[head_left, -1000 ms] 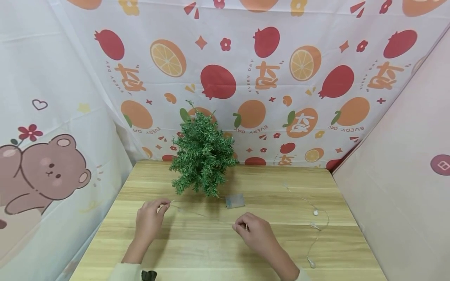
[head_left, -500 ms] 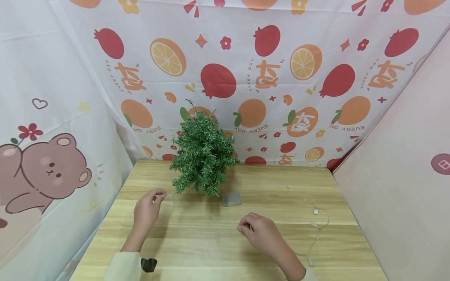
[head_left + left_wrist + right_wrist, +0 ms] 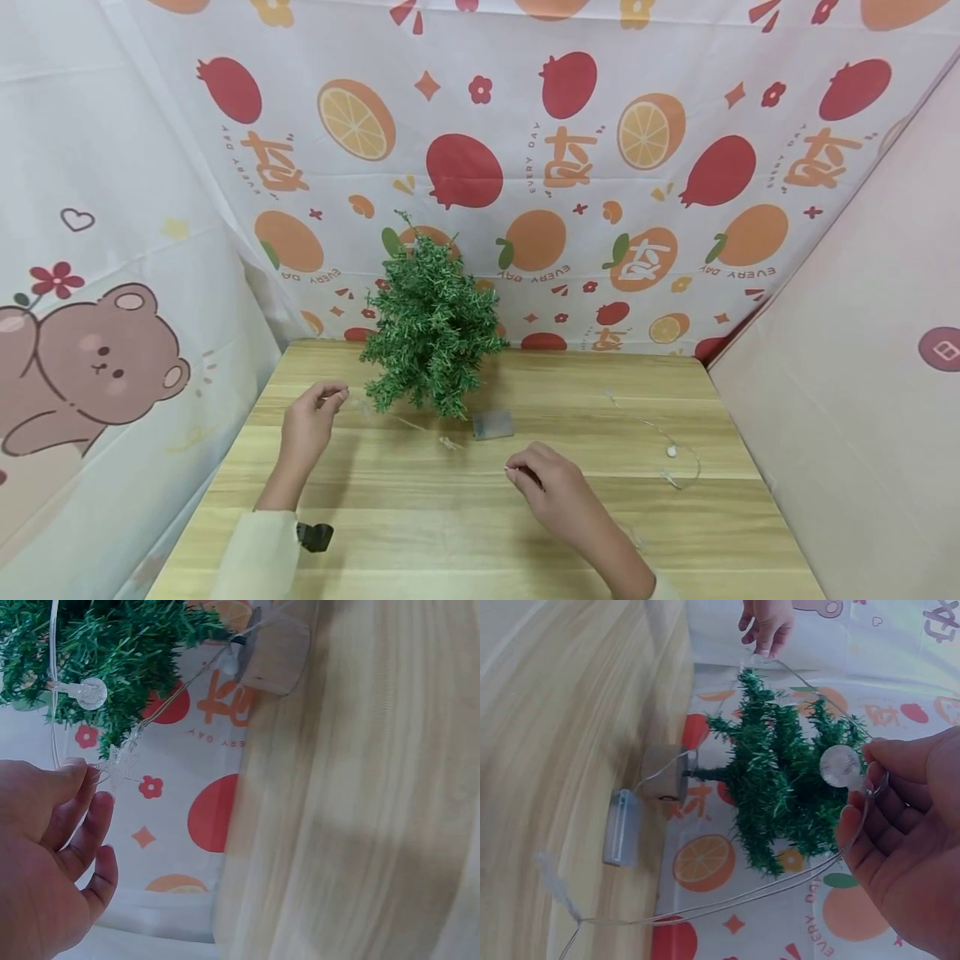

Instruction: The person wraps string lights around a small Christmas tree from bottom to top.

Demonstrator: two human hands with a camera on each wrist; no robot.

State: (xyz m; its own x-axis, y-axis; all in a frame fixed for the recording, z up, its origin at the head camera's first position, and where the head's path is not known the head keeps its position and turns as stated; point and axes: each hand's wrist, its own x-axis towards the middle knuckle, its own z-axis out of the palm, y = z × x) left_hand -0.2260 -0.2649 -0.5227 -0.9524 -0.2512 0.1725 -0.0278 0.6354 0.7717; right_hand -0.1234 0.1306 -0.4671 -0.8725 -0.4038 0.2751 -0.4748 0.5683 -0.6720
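The light string (image 3: 727, 904) runs through the air between the person's hands, in front of the little green tree (image 3: 435, 333). I see the left hand (image 3: 307, 425) pinch its wire just beside a clear star (image 3: 120, 766) — the right hand (image 3: 551, 483) pinches it next to a clear round bulb (image 3: 841, 766). A flat, see-through box (image 3: 492, 424) lies near the tree on the table (image 3: 450, 533) — fruit-printed cloth (image 3: 570, 167) hangs behind.

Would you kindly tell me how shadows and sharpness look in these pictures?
Head view: soft shadows on the table, the wire faint; left wrist view: a broad soft shadow there too, the bulb fairly clear; right wrist view: dim, hazy, the lower-left ornament blurred.
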